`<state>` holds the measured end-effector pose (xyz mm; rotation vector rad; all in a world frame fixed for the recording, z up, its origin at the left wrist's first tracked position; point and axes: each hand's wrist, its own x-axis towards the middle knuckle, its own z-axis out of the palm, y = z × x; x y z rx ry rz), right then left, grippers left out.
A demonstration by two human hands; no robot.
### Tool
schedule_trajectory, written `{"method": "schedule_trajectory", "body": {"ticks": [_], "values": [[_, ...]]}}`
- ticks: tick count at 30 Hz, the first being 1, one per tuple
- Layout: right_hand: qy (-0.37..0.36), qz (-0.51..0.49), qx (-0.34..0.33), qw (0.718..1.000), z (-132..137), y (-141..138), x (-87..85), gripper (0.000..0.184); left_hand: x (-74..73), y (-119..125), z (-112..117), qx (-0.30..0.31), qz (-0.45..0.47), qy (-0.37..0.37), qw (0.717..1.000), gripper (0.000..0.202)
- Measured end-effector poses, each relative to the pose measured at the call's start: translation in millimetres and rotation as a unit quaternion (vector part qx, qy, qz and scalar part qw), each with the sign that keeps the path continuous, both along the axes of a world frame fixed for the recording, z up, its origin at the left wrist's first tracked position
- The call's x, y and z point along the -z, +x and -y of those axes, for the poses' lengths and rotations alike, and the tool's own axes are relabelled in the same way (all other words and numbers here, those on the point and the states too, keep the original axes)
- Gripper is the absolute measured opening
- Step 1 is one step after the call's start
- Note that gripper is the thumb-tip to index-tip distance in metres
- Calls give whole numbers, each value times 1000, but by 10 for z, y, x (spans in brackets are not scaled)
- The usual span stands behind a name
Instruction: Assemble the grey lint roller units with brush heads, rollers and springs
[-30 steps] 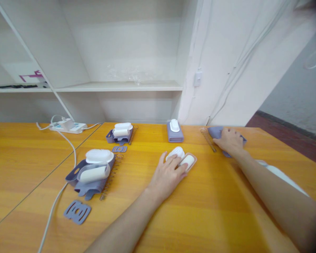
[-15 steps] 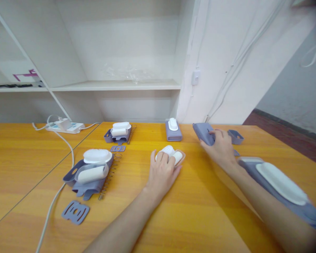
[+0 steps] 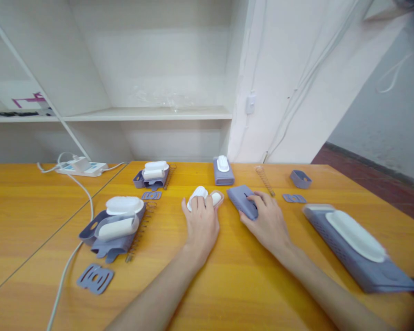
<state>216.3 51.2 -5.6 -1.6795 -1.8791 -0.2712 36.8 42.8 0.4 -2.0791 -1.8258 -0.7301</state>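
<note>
My left hand [image 3: 200,223] rests on two small white parts [image 3: 203,196] in the middle of the orange table [image 3: 227,285], fingers curled over them. My right hand [image 3: 266,220] grips a grey-purple plastic holder [image 3: 240,203] and holds it on the table just right of the white parts. A metal spring [image 3: 264,179], a small purple cup [image 3: 300,179] and a flat purple plate [image 3: 294,198] lie beyond my right hand.
Two sets of purple holders with white parts stand at the left [image 3: 115,225] and back [image 3: 152,173], each with a spring beside it. An assembled unit [image 3: 223,170] stands at the back; a larger one [image 3: 355,243] lies at the right. A power strip [image 3: 81,168] and its cable cross the left side.
My right hand has picked up the purple holder at the back right and brought it left and toward me, beside the white parts. My left hand has stayed on the white parts.
</note>
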Motion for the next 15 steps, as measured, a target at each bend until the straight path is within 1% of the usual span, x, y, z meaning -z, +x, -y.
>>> {"method": "schedule_trajectory", "body": {"ticks": [6, 10, 13, 15], "values": [[29, 47, 7, 998, 76, -49, 73, 36, -11, -8, -10, 27, 10, 2, 1000, 23], [29, 58, 10, 998, 93, -62, 45, 36, -17, -14, -9, 76, 43, 18, 996, 23], [72, 37, -8, 997, 141, -82, -14, 36, -5, -22, -9, 118, 80, 48, 989, 25], [102, -11, -45, 994, 213, -114, -61, 36, 7, -32, -5, 151, 99, 89, 979, 27]]}}
